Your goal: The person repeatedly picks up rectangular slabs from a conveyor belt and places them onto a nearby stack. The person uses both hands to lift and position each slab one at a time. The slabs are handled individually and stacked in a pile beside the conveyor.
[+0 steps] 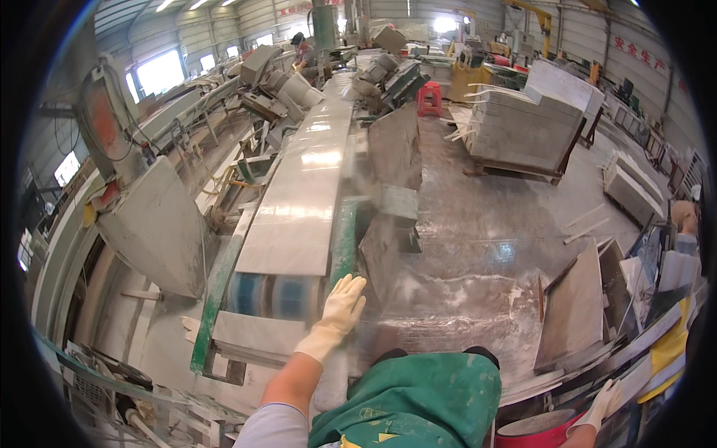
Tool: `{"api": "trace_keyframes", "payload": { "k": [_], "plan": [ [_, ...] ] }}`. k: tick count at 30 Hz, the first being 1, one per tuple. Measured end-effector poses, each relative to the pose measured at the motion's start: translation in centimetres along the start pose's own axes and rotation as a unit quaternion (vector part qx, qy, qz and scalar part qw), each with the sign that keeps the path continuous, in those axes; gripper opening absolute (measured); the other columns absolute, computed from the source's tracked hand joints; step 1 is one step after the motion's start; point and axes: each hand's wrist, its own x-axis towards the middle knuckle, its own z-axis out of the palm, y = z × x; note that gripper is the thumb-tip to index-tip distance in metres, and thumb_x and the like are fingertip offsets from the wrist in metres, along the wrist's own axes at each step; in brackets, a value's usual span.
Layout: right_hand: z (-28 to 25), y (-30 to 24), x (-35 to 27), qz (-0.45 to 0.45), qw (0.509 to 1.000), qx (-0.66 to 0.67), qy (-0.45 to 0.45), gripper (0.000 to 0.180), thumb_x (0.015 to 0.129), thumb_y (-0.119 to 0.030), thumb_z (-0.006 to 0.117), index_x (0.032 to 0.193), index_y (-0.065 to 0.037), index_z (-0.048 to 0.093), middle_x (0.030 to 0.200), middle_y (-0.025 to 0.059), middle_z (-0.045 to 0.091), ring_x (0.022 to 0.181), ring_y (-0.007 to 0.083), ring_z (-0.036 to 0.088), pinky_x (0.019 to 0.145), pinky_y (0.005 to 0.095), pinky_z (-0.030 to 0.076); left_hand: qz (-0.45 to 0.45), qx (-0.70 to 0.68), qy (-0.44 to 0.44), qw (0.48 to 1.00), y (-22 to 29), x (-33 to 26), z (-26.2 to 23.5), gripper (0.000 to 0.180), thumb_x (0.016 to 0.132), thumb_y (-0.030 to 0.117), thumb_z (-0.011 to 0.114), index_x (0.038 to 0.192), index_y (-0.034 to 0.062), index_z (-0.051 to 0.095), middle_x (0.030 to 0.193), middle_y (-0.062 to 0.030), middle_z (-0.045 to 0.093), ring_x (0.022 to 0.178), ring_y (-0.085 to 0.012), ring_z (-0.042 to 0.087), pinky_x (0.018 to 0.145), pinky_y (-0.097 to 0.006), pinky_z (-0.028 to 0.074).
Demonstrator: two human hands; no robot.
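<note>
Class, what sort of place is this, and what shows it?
Probably a stone-processing workshop: a pale slab lies on a green-railed conveyor, more slabs are stacked on a wooden pallet, and a yellow crane stands beyond.

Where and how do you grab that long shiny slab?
The slab is probably best held by its near edge, from the person's end, left hand and right hand at opposite corners: that edge is straight and faces them, while a green rail runs along its right side.
</note>
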Motion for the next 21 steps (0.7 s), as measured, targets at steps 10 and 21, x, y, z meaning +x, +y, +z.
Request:
{"api": "trace_keyframes", "payload": {
  "k": [10, 21],
  "plan": [
    [4.3, 1.2, -0.8, 0.023, 0.999, -0.028, 0.006, 0.048, 0.106, -0.045, 0.037, 0.147, -0.024, 0.05, 0.149, 0.01, 0.051, 0.135, 0.0324, 0.049, 0.11, 0.0466, 0.039, -0.034, 0.055, 0.001, 0.998, -1.6, -0.2, 3.0, 0.037, 0.087, 0.014, 0.065, 0.123, 0.0057, 0.062, 0.129, -0.016, 0.064, 0.129, -0.0383, 0.054, 0.114, -0.048, 0.038],
    [3.6, 0.8, -2.5, -0.008, 0.999, -0.031, 0.021, 0.048, 0.106, -0.042, 0.041, 0.147, -0.019, 0.051, 0.147, 0.0159, 0.052, 0.132, 0.0377, 0.05, 0.112, 0.0469, 0.037, -0.029, 0.061, 0.007, 0.998, -1.7, -0.2, 3.1, 0.036, 0.086, 0.014, 0.066, 0.121, 0.0049, 0.064, 0.127, -0.0162, 0.065, 0.128, -0.0373, 0.055, 0.114, -0.047, 0.038]
  ]
}}
